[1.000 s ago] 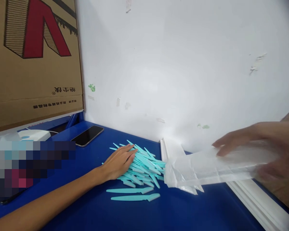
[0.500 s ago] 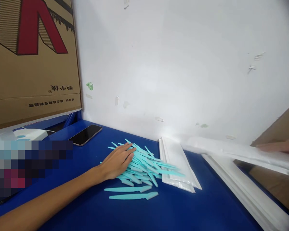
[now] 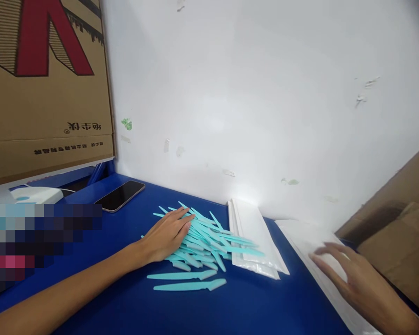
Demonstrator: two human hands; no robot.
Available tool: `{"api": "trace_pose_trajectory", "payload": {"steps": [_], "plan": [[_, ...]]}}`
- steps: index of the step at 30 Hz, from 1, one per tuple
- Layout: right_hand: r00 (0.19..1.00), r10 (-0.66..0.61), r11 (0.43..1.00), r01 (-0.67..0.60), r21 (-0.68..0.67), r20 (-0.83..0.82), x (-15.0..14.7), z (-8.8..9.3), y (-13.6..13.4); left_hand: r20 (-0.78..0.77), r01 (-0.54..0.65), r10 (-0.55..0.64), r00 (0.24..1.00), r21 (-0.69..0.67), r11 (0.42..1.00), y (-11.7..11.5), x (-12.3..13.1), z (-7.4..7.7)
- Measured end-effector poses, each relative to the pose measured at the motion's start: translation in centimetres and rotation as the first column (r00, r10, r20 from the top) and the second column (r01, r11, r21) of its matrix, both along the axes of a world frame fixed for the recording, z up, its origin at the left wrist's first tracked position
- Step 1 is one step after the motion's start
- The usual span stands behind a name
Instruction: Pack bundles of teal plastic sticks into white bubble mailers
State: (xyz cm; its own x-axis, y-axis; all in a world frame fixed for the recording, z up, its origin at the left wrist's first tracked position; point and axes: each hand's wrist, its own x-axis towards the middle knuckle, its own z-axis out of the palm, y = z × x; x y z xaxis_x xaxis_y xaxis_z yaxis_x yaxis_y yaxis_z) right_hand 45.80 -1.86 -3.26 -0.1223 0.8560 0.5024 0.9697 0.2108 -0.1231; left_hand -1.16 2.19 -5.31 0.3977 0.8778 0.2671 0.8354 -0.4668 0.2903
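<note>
A heap of turquoise eyebrow razors (image 3: 204, 239) lies on the blue table, and two single razors (image 3: 190, 284) rest in front of it. My left hand (image 3: 169, 235) lies flat across the heap's left side, fingers stretched out. To the right of the heap stands a small stack of white mailer bags (image 3: 253, 237), with a few razor tips overlapping its edge. Farther right, my right hand (image 3: 358, 279), slightly blurred, is over another white mailer bag (image 3: 300, 232). Its fingers are apart and curved, and none of them visibly grips the bag.
A phone (image 3: 120, 196) lies at the back left, near a white device (image 3: 38, 197). A large printed cardboard box (image 3: 56, 107) stands at the left. A white wall (image 3: 209, 93) closes off the back. Brown cardboard (image 3: 398, 251) borders the table at the right.
The white bag that was raised and blurred at the right now lies flat. My right hand has come further into view above it. My left hand stays on the heap.
</note>
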Motion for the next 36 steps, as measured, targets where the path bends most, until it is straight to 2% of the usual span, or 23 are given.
{"api": "trace_pose_trajectory", "payload": {"steps": [3, 5, 8, 11, 14, 16, 23, 26, 31, 36], "plan": [[0.991, 0.123, 0.982, -0.129, -0.136, -0.05, -5.5, 3.2, -0.5, -0.01, 0.005, -0.005, 1.0, 0.012, 1.0, 0.0, -0.1, 0.0], [0.984, 0.178, 0.958, -0.175, -0.229, -0.01, -9.5, 4.7, -0.9, -0.011, 0.006, -0.006, 1.0, 0.013, 1.0, -0.1, -0.1, 0.0], [0.94, 0.312, 0.926, -0.268, -0.265, 0.141, -14.4, 5.1, -1.0, -0.02, 0.008, -0.008, 1.0, -0.006, 1.0, -0.1, -0.2, 0.0], [0.896, 0.361, 0.912, -0.281, -0.3, 0.259, -17.0, 4.6, -0.6, -0.023, 0.006, -0.006, 1.0, -0.018, 1.0, 0.0, -0.2, -0.1], [0.903, 0.318, 0.92, -0.22, -0.326, 0.289, -17.7, 4.4, -0.3, -0.013, 0.001, -0.001, 1.0, -0.007, 1.0, -0.1, -0.1, -0.2], [0.925, 0.29, 0.916, -0.193, -0.352, 0.246, -17.7, 4.4, -0.2, -0.008, 0.005, -0.005, 1.0, 0.011, 1.0, -0.1, -0.1, -0.2], [0.952, 0.306, 0.851, -0.266, -0.454, 0.015, -17.7, 4.3, 0.7, -0.011, 0.006, -0.005, 1.0, 0.04, 0.999, -0.4, 0.1, 0.2], [0.955, 0.297, 0.842, -0.252, -0.477, 0.02, -17.5, 4.5, 1.3, -0.003, 0.015, -0.014, 1.0, 0.044, 0.999, -0.4, 0.2, 0.2], [0.954, 0.288, 0.869, -0.226, -0.44, 0.079, -17.7, 4.5, 1.3, 0.007, 0.009, -0.009, 1.0, 0.04, 0.999, -0.4, 0.2, 0.1], [0.946, 0.311, 0.877, -0.248, -0.413, 0.092, -19.5, 3.9, 1.0, 0.005, 0.008, -0.008, 1.0, 0.02, 1.0, -0.3, 0.1, 0.0]]}}
